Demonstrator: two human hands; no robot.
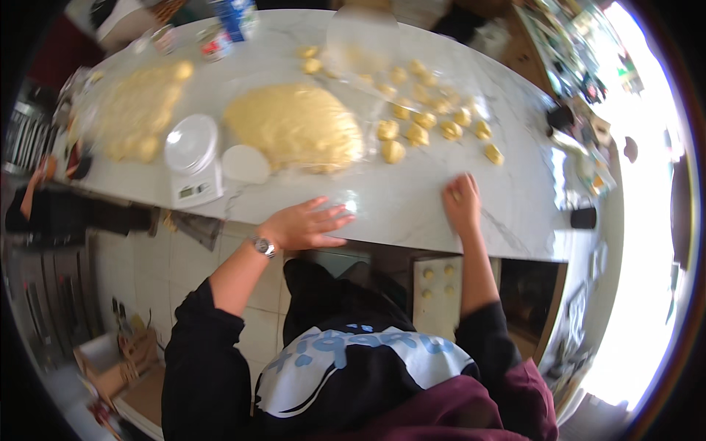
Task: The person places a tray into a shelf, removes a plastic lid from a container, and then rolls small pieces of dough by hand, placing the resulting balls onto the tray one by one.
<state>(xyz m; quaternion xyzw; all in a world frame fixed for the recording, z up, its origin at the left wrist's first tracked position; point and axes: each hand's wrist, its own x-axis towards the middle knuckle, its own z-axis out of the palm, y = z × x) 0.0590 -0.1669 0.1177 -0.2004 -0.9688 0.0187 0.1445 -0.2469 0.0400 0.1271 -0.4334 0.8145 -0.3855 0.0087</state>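
My left hand [309,224], a watch on its wrist, is open with fingers spread at the front edge of the marble table [397,220]. My right hand [462,202] is closed at the table's right front; what it holds, if anything, is hidden. Just beyond it lie several yellow dough balls [418,134], some beneath clear plastic. A large dough slab [290,125] under plastic fills the middle. Left of the slab stand a white digital scale [195,184] and a white round disc [246,163].
More plastic-covered dough [132,110] lies far left, with cartons and cans [232,22] behind. A person in dark clothes [59,209] stands at the left. A tray with small rounds [437,294] is below the table edge. Cluttered counters [581,140] line the right.
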